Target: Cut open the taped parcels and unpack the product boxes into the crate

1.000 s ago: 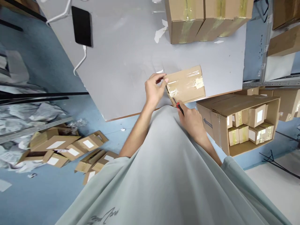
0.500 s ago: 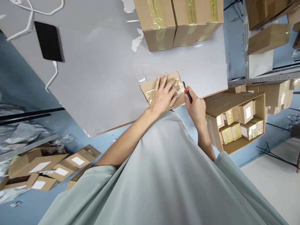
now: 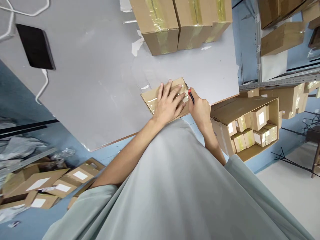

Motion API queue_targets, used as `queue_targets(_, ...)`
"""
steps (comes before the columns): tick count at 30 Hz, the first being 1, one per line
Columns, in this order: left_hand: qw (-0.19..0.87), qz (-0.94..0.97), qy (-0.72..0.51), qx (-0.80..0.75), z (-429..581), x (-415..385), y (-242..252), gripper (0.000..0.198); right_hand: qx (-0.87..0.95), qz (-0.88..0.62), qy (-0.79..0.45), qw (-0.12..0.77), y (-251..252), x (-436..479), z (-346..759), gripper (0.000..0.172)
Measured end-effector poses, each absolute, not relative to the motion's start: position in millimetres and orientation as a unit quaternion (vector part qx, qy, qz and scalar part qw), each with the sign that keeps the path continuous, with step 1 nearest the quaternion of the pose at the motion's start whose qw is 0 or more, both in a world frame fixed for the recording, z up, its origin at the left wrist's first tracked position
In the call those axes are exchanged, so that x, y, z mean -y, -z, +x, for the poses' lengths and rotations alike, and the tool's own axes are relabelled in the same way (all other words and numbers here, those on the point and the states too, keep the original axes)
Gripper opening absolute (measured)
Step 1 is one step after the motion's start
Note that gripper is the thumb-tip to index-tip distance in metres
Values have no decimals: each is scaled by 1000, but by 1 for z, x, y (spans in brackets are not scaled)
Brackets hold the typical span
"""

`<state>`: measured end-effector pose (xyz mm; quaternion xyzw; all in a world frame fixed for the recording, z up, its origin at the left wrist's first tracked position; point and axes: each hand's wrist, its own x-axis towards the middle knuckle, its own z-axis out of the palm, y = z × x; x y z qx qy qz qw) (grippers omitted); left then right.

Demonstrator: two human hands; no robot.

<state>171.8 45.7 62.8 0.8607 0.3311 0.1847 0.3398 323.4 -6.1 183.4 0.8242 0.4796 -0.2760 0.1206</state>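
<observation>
Several cartons (image 3: 68, 178) bearing white labels (image 3: 80, 175) lie jumbled at lower left in my remote view, some with flaps open, though I cannot tell from here what is in them; above them, a black phone (image 3: 35, 46) rests on the grey table (image 3: 95, 76), a white cable (image 3: 43, 87) at its lower end. At the table's near edge, a small taped box (image 3: 150, 95) lies flat beneath the left hand (image 3: 168, 103), palm down with fingers spread across its top; I cannot see what it contains. Beyond it, three larger boxes (image 3: 186, 36) stand side by side, closed, each sealed with yellowish tape. The right hand (image 3: 201, 108), apart from the left, is clamped around a red-and-black utility knife (image 3: 191, 96), its blade at the small taped box's right end; whether it touches, I cannot tell. Further right, a big carton (image 3: 240, 108) shows its open side; I count two tiers of little boxes (image 3: 257, 118) inside, some taped, some labelled; at far right, a metal rack (image 3: 259, 50) holds more cardboard boxes (image 3: 282, 38).
</observation>
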Motion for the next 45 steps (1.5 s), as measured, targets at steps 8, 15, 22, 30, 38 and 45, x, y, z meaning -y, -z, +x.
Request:
queue_targets(8,345,863,-177,-323,172,-43,-65,70,-469,833,249,155,-190,-3,313,62)
queue_targets(15,363,867,-162,-300,172,-45,-71,89,-450,840,246,178,-205,-5,310,55)
queue_targets(22,375,858,-183,-299,173,-41,-73,84,-436,842,260,182,-210,5,308,54)
queue_targets(30,359,865,-186,-297,174,-39,-69,82,-424,853,249,173,-204,5,301,51)
queue_targets(38,369,858,-194,-299,177,-36,-68,79,-417,858,237,186,-207,19,300,49)
queue_targets(45,367,860,-197,-296,177,-37,-65,78,-399,861,247,197,-203,24,301,46)
